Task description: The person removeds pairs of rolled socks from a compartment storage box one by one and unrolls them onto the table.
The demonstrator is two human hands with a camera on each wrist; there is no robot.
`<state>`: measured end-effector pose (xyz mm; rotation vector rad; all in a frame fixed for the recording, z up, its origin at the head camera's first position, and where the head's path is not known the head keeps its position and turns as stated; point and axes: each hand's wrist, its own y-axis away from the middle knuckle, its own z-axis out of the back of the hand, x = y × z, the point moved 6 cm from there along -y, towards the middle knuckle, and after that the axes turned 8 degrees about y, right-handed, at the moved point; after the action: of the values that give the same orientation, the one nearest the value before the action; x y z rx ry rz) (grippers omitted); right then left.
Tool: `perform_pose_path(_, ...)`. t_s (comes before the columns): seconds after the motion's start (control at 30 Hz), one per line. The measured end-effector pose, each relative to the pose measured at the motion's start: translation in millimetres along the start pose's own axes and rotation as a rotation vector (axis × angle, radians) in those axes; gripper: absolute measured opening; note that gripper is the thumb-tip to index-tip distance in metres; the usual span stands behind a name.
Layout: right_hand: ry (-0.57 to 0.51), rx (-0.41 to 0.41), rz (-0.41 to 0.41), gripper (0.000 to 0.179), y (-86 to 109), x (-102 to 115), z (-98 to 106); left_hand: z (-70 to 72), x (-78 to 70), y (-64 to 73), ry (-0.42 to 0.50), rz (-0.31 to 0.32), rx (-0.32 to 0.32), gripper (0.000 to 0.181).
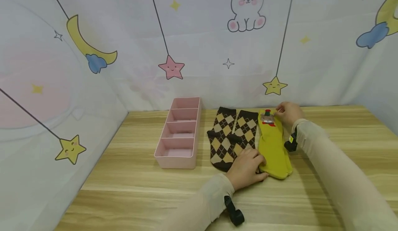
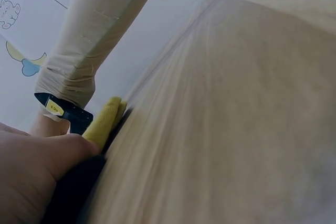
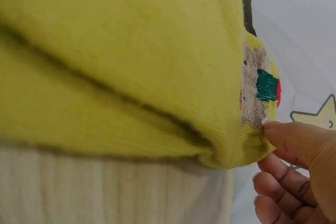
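Observation:
Yellow socks [image 1: 273,148] lie on the table, layered like a pair, with a bear in a green and red hat near the cuff. My right hand [image 1: 290,113] pinches the cuff's corner between thumb and fingers; the right wrist view shows this right hand [image 3: 299,166] at the knit edge. At the toe end, my left hand [image 1: 245,167] touches the near left edge of the yellow socks with bent fingers; its fingertips are partly hidden. Under and beside that hand lie two argyle socks, the left one [image 1: 222,137] and the right one [image 1: 247,131].
A pink organizer box [image 1: 175,162] with several compartments stands left of the socks. The wooden table [image 1: 124,175] meets a white cartoon-printed cloth [image 1: 202,44] at its back and left side. Black wrist cameras [image 1: 234,212] sit on both sleeves.

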<state>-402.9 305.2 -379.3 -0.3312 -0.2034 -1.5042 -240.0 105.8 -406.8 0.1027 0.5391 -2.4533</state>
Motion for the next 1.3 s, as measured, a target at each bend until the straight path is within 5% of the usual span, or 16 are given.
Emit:
perform_pose_path(0.37, -0.004, -0.013, -0.010, 0.021, 5.3, -3.8, 5.9, 2.9, -5.2, -1.8, 0.014, -0.038, -0.061, 0.012)
perform_pose_path(1.0, -0.006, -0.062, 0.014, 0.016, 4.3, 0.3, 27.6, 23.3, -12.3, -5.1, 0.113, -0.095, -0.257, 0.010)
perform_pose_path(1.3, 0.014, -0.073, 0.028, 0.019, 5.0, -7.3, 37.7, 28.0, -18.6, -10.2, 0.135, -0.090, -0.274, 0.010)
